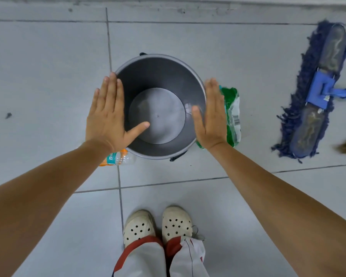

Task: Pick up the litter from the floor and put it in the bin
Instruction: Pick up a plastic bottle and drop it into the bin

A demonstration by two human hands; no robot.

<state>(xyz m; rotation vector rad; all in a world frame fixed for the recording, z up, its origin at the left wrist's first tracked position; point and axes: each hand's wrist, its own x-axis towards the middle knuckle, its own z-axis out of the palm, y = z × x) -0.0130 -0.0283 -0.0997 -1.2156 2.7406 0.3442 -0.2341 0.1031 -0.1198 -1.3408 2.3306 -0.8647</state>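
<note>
Hands hovering palm-down over grey bin (160,76) on tiled floor (48,66): left hand (108,114) flat, fingers together, thumb out, holding nothing; right hand (210,116) likewise flat and empty. Lying beside bin: clear plastic bottle (120,157) at near-left edge, partly hidden under left wrist; green wrapper (233,114) touching right side. Resting well apart at right: blue mop (316,92). Standing below: white clogs (158,224).

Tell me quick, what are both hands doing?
Left hand: open flat, holding nothing, above the bin.
Right hand: open flat, holding nothing.
</note>
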